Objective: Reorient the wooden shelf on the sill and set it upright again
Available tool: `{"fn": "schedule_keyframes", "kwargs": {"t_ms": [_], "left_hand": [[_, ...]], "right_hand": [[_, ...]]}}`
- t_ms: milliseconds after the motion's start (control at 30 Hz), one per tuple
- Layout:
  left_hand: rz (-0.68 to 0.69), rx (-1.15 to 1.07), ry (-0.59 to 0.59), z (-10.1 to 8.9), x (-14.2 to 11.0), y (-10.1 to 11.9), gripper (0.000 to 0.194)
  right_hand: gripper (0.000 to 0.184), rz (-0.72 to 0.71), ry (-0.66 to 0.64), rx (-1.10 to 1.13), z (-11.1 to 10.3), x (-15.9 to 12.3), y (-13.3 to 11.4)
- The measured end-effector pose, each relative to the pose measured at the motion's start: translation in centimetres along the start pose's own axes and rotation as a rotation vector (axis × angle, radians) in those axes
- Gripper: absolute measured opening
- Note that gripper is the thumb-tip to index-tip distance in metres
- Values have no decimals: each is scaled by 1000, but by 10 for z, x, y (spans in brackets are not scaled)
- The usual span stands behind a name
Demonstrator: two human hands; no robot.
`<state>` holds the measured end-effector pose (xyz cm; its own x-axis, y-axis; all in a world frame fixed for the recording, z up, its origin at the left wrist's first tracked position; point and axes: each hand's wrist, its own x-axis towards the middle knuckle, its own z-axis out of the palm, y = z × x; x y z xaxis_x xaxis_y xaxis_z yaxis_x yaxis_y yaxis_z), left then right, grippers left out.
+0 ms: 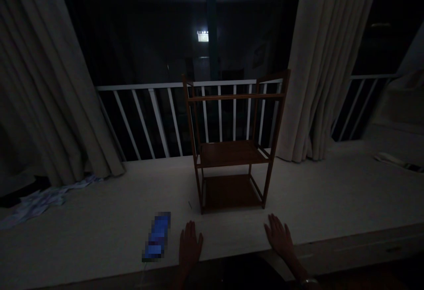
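Note:
A dark brown wooden shelf rack (232,153) stands upright on the pale ledge (149,188), with a middle shelf, a bottom shelf and an open top frame. Both of my hands rest flat on the ledge in front of it, apart from its legs. My left hand (190,246) lies near the rack's front left leg, fingers stretched forward and holding nothing. To the right, my right hand (278,235) is palm down with its fingers spread, close to the front right leg. A small thin dark item (190,204) lies by the left leg, too small to name.
Left of my left hand lies a blurred-out blue lit object (157,238) with a thin cable. Beige curtains (314,69) hang on both sides of a dark window with a white railing (145,87). Crumpled pale cloth (43,201) lies at far left. The ledge's front edge is close.

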<state>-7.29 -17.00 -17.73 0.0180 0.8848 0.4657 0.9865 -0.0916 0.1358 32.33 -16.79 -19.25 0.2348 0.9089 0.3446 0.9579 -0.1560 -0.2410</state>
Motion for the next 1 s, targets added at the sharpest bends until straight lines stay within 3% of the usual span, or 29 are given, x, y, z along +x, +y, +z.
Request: {"fn": "schedule_keyframes", "kwargs": {"t_ms": [800,1000], "left_hand": [[5,33,-72,-2,-1,2,56],[-7,21,-74,-3,0,3,55]], "right_hand": [[63,-29,27,-34,4,-4,0],[63,-22,-48,-69,6,-1,2]]}}
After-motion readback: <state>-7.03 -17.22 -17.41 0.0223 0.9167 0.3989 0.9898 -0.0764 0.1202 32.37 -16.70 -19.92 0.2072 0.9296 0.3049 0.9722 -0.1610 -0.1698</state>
